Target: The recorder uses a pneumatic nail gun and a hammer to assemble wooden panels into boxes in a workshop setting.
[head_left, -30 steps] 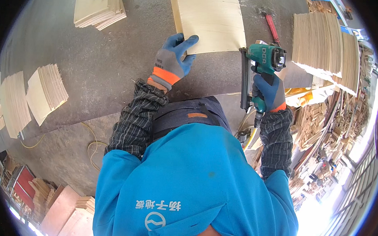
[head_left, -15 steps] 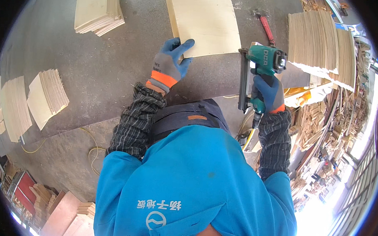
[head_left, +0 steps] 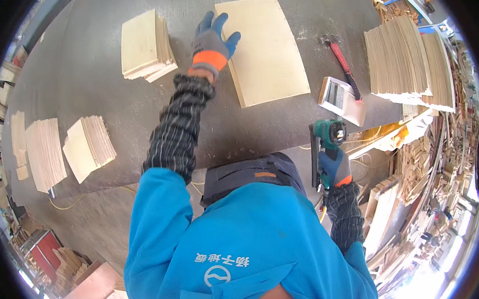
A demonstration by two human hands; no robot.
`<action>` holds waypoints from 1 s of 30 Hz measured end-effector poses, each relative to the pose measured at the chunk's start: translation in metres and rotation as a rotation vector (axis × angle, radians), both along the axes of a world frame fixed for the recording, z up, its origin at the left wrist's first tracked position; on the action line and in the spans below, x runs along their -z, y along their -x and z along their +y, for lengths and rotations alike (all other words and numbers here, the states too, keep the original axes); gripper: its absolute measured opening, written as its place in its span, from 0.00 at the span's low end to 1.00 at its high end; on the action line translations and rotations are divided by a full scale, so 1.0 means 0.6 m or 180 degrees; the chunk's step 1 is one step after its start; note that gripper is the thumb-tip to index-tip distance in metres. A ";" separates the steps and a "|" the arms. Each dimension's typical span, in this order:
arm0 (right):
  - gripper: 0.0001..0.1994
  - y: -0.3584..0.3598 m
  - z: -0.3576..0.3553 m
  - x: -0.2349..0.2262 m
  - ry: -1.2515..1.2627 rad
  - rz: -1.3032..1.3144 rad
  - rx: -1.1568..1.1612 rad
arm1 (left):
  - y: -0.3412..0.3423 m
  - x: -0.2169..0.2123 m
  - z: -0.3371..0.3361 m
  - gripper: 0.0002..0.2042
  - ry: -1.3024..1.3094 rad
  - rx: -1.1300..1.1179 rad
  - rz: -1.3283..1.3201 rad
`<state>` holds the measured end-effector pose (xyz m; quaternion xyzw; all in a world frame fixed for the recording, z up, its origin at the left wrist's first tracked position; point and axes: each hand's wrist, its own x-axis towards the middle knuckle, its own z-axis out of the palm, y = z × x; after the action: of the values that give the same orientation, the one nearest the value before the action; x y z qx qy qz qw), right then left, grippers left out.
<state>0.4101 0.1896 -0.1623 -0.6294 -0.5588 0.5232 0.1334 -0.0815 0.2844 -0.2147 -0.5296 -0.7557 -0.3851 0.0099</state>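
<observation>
My right hand (head_left: 335,165), in a blue-grey glove, is wrapped round the handle of a green pneumatic nail gun (head_left: 331,133); a hose leads down from its grip. The gun is held off the table's front edge, apart from the wood. My left hand (head_left: 215,41), gloved alike, has its fingers spread at the left edge of a pale rectangular plywood panel (head_left: 270,57) lying on the dark table. The hand overlaps that edge; whether it touches is unclear. A raised side shows along the panel's left edge.
An open box of fastener strips (head_left: 335,95) lies right of the panel, beside a red-and-black-handled tool (head_left: 344,63). Tall plywood stacks (head_left: 398,60) stand at the right. Smaller stacks sit left (head_left: 148,44) and near left (head_left: 90,145). Wood scraps (head_left: 410,151) are piled beyond the table's right edge.
My left hand has moved from the panel's near left corner up along its left side, fingers now spread. The nail gun has moved down, away from the panel. The view has shifted too.
</observation>
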 end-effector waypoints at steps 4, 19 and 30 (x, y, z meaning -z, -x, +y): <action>0.16 0.014 -0.036 -0.016 0.0050 -0.0450 -0.0014 | 0.074 0.023 0.123 0.35 0.0244 0.0089 0.0350; 0.20 0.064 -0.031 0.002 0.0131 -0.0949 -0.0326 | -0.002 -0.019 0.010 0.39 0.1718 -0.0417 -0.0240; 0.20 0.021 -0.024 0.029 0.0133 -0.0730 0.0053 | -0.155 -0.047 -0.267 0.46 0.1697 -0.0707 -0.0796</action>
<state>0.3978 0.1754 -0.1796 -0.6925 -0.5541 0.4582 0.0597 0.0117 0.1242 -0.1867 -0.3763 -0.8787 -0.2320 -0.1803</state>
